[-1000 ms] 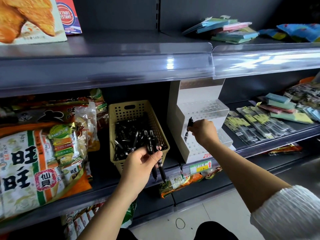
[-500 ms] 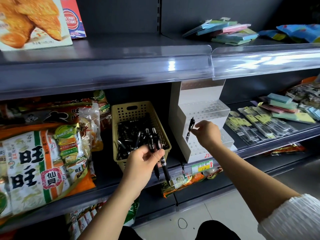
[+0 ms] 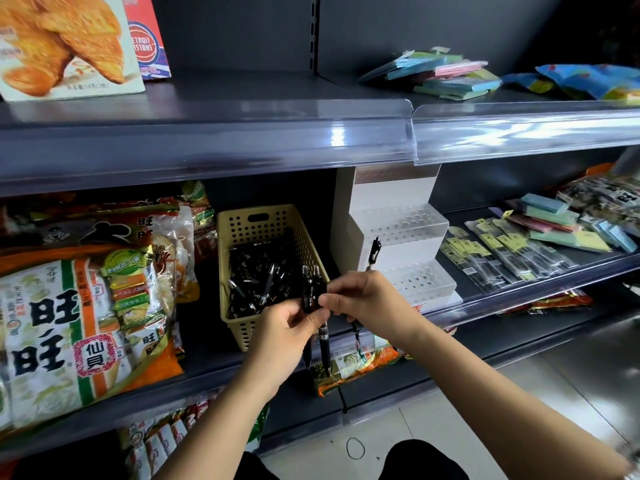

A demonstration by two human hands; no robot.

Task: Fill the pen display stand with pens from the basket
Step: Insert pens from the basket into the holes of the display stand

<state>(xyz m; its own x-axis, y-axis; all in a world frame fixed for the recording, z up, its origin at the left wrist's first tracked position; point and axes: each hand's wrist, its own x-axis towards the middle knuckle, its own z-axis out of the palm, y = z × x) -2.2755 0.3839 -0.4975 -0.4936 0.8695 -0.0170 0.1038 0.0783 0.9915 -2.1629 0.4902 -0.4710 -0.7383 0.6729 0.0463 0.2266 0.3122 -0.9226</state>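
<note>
Hands meet just in front of the basket's near right corner. The left hand (image 3: 287,336) is curled around a bundle of black pens (image 3: 323,341), holding them roughly upright, with the clip ends above the fingers and the tips hanging below the palm. The right hand (image 3: 369,303) pinches the upper part of the same bundle between thumb and fingertips. How many pens it has hold of cannot be determined.

The basket (image 3: 242,223), beige and perforated, stands on the middle shelf (image 3: 204,341) and contains a heap of loose pens (image 3: 263,278).

The display stand (image 3: 398,252), white and stepped with rows of holes, stands just to the right of the basket on the same shelf. A single pen (image 3: 374,249) stands upright at the left end of its lower step. The other visible holes hold nothing.

Snack bags (image 3: 69,334) occupy the shelf to the left of the basket. Packaged stationery (image 3: 502,251) lies flat to the right of the stand.
</note>
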